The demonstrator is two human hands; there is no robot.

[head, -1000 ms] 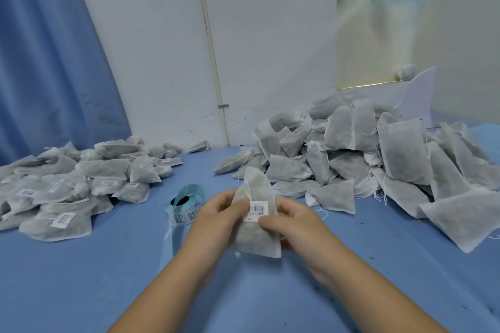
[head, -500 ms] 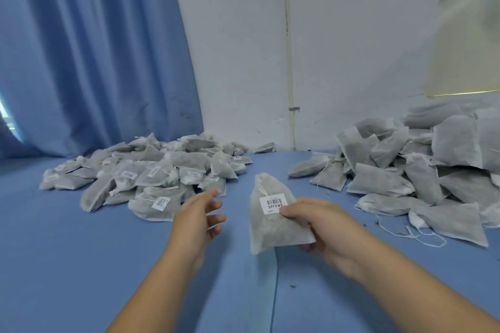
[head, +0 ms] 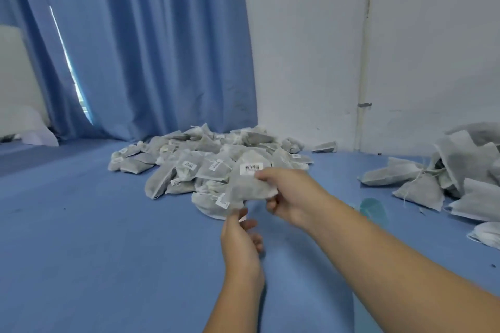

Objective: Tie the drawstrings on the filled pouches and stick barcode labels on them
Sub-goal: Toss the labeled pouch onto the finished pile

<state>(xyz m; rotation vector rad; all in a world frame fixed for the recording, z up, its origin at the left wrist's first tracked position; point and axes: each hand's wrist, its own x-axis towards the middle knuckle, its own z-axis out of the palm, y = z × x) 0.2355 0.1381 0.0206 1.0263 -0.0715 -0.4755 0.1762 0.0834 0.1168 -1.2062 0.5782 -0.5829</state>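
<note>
My right hand (head: 290, 197) grips a filled grey mesh pouch (head: 247, 189) with a white barcode label (head: 251, 168) stuck near its top. It holds the pouch over the near edge of the labelled pile (head: 205, 162). My left hand (head: 240, 238) hangs just below the pouch with fingers loosely curled and nothing clearly held. The roll of barcode labels (head: 373, 209) lies behind my right forearm, partly hidden. A second pile of pouches without visible labels (head: 454, 178) sits at the right.
Everything rests on a blue table top (head: 108, 238). A blue curtain (head: 148, 48) and a white wall (head: 311, 48) stand behind the piles. One stray pouch (head: 324, 146) lies by the wall.
My view has swung left. My right hand has carried the labelled pouch over to the labelled pile. My left hand has let go of it and dropped below.
</note>
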